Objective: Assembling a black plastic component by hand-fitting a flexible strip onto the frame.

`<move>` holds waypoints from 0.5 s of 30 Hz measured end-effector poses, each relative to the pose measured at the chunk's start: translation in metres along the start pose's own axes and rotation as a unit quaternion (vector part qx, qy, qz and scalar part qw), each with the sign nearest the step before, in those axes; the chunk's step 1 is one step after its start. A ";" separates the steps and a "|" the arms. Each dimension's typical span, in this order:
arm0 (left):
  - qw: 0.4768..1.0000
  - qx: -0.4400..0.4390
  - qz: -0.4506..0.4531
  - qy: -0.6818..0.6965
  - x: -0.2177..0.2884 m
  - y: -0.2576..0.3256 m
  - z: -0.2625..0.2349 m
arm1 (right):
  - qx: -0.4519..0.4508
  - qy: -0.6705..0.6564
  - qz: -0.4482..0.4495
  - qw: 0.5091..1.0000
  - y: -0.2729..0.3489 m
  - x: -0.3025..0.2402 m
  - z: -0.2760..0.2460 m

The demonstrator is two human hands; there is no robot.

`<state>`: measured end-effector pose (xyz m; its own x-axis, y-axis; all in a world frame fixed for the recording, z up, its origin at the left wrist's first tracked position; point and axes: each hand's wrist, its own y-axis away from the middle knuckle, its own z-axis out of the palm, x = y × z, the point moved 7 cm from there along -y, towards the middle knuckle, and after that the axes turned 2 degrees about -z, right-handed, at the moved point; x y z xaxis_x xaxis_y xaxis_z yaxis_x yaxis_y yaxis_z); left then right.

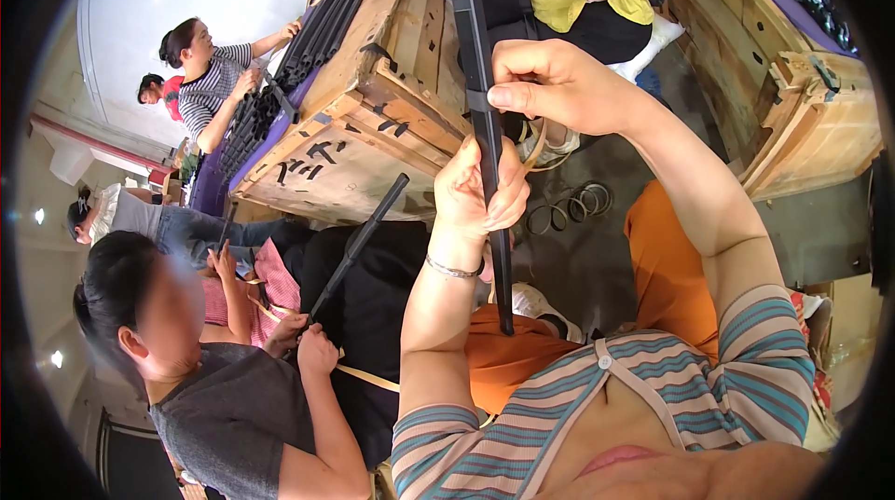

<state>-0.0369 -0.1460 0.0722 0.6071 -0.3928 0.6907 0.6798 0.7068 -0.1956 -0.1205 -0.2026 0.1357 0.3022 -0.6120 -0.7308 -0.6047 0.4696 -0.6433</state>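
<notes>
A long black tapered stick (469,43) stands nearly upright in front of me, its wider squared end at the top and its thin end down near my lap. My left hand (478,185) is wrapped round its middle. Higher up, my right hand (545,81) is closed with thumb and finger pressed at a raised band on the stick; whether a small piece is also pinched there is hidden. Behind my left hand runs a narrow tan strip (538,148).
At my left a seated co-worker holds a similar black stick (359,241). Several such sticks (326,15) lie on a purple-covered wooden crate (345,169) ahead. Thin coiled rings (578,205) lie on the floor. Another wooden crate (820,132) stands at the right, near a person in yellow.
</notes>
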 end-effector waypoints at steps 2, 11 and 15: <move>0.987 0.047 0.006 -0.151 -0.006 0.001 -0.004 | -0.001 -0.016 0.002 1.000 0.002 0.002 -0.004; 0.907 0.281 0.128 -0.285 0.038 0.037 -0.003 | -0.049 -0.205 0.056 0.976 0.009 0.012 -0.001; 0.855 0.358 0.143 -0.347 0.034 0.034 0.010 | -0.067 -0.238 0.006 0.969 0.009 -0.001 0.012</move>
<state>0.0027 -0.1300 0.0957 0.1478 0.1248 0.9811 -0.0335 0.9921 -0.1211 -0.1174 -0.1900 0.1284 0.5805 -0.2283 -0.7816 -0.6913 0.3689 -0.6213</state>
